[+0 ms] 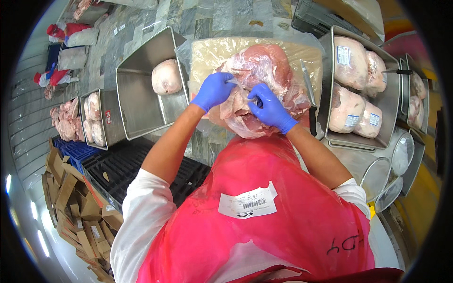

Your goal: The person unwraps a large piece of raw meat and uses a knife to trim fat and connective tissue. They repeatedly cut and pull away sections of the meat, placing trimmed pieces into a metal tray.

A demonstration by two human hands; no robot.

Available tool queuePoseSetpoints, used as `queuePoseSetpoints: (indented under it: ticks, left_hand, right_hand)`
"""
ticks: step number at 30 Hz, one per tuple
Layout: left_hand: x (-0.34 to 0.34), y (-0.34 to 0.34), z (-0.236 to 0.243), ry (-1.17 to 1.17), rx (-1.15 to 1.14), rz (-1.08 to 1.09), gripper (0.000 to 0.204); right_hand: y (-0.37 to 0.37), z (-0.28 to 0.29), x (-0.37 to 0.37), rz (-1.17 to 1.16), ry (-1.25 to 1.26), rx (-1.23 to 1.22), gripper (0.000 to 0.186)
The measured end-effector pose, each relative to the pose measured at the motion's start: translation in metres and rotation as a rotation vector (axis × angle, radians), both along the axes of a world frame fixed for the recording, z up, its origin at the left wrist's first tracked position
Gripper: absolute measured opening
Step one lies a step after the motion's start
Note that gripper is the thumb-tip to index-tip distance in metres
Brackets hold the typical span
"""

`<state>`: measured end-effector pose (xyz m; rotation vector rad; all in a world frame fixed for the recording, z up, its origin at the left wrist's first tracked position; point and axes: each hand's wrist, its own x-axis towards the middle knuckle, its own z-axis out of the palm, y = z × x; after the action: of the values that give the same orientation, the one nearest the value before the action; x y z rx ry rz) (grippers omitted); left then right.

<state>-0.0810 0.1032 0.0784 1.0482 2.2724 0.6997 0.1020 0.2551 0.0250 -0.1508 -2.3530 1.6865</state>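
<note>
A large raw cut of meat (262,61), red with pale fat, lies in front of me on a board covered with clear plastic (207,54). My left hand (213,90), in a blue glove, is closed in a pinch at the meat's left side, on a pale, thin layer. Just to the right, my right hand (271,108), also gloved, has curled fingers closed on the meat's pale surface. I cannot tell whether that layer is membrane or plastic film. A long knife (306,81) with a black handle lies untouched along the board's right side.
To the left, a metal tub (141,106) holds one wrapped piece of meat (166,77). Another metal tub (396,120) at right holds several labelled pieces. Black pallets (118,165) and flattened cardboard (89,221) lie at lower left. Co-workers (71,35) stand at far left.
</note>
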Motion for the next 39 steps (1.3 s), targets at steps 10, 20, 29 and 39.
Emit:
queuePoseSetpoints:
  ticks: [10, 20, 29, 39]
  left_hand:
    - [0.024, -0.010, -0.002, -0.156, 0.250, 0.195, 0.020]
    - [0.035, 0.005, 0.016, -0.465, 0.391, 0.356, 0.025]
    - [0.032, -0.008, 0.042, -0.564, 0.371, 0.482, 0.026]
    - [0.002, -0.028, 0.039, -0.403, 0.363, 0.388, 0.026]
  right_hand:
    - [-0.002, 0.020, -0.042, 0.058, -0.068, 0.034, 0.028]
    - [-0.008, 0.000, -0.066, -0.019, -0.017, -0.286, 0.024]
    - [-0.041, 0.009, -0.084, -0.215, 0.006, -0.502, 0.022]
    - [-0.043, 0.013, -0.114, -0.224, -0.127, -0.329, 0.022]
